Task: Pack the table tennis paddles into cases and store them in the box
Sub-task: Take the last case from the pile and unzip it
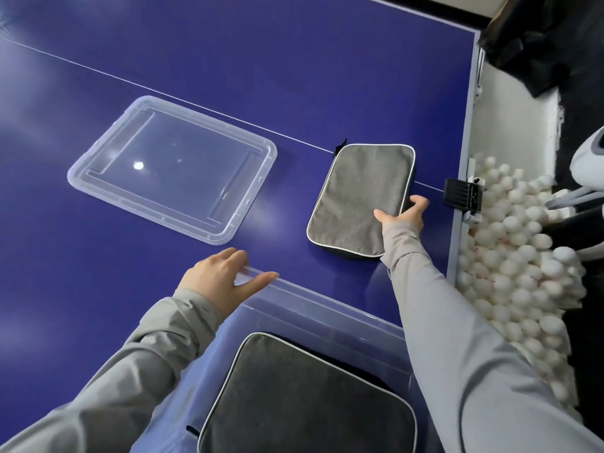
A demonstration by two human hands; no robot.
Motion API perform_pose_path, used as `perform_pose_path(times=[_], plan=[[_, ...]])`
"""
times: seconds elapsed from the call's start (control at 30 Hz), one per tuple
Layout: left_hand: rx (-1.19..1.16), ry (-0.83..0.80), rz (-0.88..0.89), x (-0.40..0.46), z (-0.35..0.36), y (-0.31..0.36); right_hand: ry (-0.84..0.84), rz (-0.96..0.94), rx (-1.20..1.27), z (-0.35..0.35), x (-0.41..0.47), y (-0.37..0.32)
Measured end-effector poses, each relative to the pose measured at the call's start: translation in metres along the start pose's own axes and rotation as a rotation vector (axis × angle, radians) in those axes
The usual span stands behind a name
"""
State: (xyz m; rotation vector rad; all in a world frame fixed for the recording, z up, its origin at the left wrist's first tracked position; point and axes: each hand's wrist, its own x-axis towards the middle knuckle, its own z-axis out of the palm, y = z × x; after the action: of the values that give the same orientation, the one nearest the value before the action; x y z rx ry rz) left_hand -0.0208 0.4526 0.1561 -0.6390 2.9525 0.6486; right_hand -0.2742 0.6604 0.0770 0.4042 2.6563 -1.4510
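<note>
Left hand (222, 279), grey-sleeved, fingers spread and nearly straight, resting on the far rim of the clear plastic box (327, 308) at its left corner; nothing clasped. Right hand (403, 212), reaching farther out, thumb on top and fingers curled round the right edge of the grey paddle case (359, 197), pinching it near its near-right corner. Case lying flat on the blue table (98, 273), white piping round its edge, black zipper pull at its far-left corner, just beyond the box and to the right of the left hand.

Nearest of all, inside the box: a second, darker grey case (300, 397), lying flat, same white piping, partly under the right forearm.

Farther left, apart from both hands: clear lid (173, 168), flat on the table, beside the thin white centre line.

At the right table edge: black clamp (457, 192), then a heap of white balls (516, 256) in a catch net. No legible writing; only a faint mark on the clamp.
</note>
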Motion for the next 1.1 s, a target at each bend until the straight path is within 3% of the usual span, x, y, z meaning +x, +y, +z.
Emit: perform_pose_path(times=[0.33,0.47,0.53,0.63,0.77,0.93,1.1], plan=[[-0.02,-0.063,-0.066,-0.001,-0.003,0.003,0.045,-0.228,0.361,-0.053,-0.068,-0.073],[-0.432,0.114,0.003,-0.011,-0.015,-0.001,-0.027,-0.303,0.435,-0.077,-0.122,-0.097],[-0.705,0.203,-0.07,-0.02,-0.03,-0.006,-0.072,-0.338,0.432,-0.084,-0.155,-0.107],[-1.109,0.211,-0.191,-0.034,-0.06,-0.021,-0.193,-0.375,0.399,-0.082,-0.206,-0.121],[-1.363,0.153,-0.254,-0.061,-0.101,-0.068,-0.361,-0.436,0.325,-0.057,-0.279,-0.131],[-1.371,0.273,-0.304,-0.116,-0.132,-0.162,-0.537,-0.428,0.224,0.001,-0.385,-0.128],[-1.376,0.36,-0.349,-0.188,-0.144,-0.267,-0.591,-0.435,0.183,0.071,-0.49,-0.123]])
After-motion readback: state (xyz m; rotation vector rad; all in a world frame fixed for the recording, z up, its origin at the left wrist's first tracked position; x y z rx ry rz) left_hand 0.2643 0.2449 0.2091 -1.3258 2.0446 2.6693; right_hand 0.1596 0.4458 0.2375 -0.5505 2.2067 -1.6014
